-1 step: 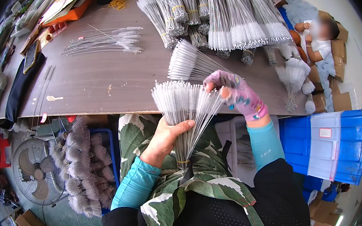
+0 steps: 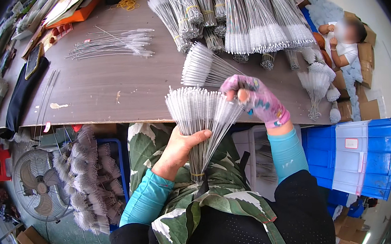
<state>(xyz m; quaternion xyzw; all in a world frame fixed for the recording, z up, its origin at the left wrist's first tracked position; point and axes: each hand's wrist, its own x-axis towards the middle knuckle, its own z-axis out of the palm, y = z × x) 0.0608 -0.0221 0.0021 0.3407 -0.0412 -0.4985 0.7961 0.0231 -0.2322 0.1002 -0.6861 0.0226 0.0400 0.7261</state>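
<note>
The table (image 2: 120, 89) takes up most of the view, its far side piled with tied bundles (image 2: 241, 17) of white wire brushes and a loose few (image 2: 111, 44) lying left of them. Below its near edge a fan (image 2: 37, 184) and a blue crate (image 2: 361, 161) flank the person's lap. Nothing has shifted since a moment ago — the work holds at the same stage. The left hand (image 2: 177, 150) is closed around the stems of a fanned bunch (image 2: 202, 116), held upright over the lap at the table's edge. The right hand (image 2: 257, 99), gloved, pinches the bunch's outer brushes — fingertips pressed together.
</note>
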